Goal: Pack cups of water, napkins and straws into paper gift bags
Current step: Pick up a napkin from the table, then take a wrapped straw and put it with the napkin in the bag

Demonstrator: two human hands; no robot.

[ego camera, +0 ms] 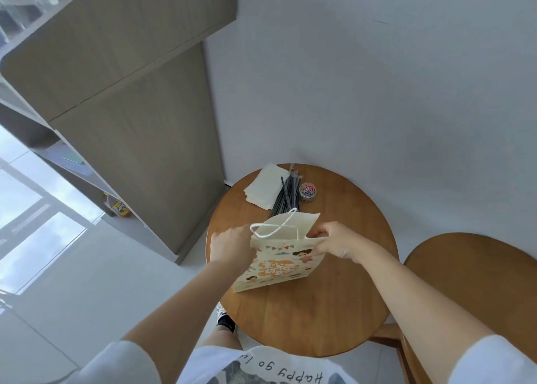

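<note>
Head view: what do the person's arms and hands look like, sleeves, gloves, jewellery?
The left sleeve and right sleeve are short and white, leaving forearms bare. The left hand and right hand are bare too: no gloves, watch or rings visible. The white shirt carries dark lettering.

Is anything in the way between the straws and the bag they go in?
Nothing visible is. The straws lie right behind the paper bag, with no object between them. The left hand and the right hand both hold the bag's top edge, so neither is free to fetch a straw yet.
</note>
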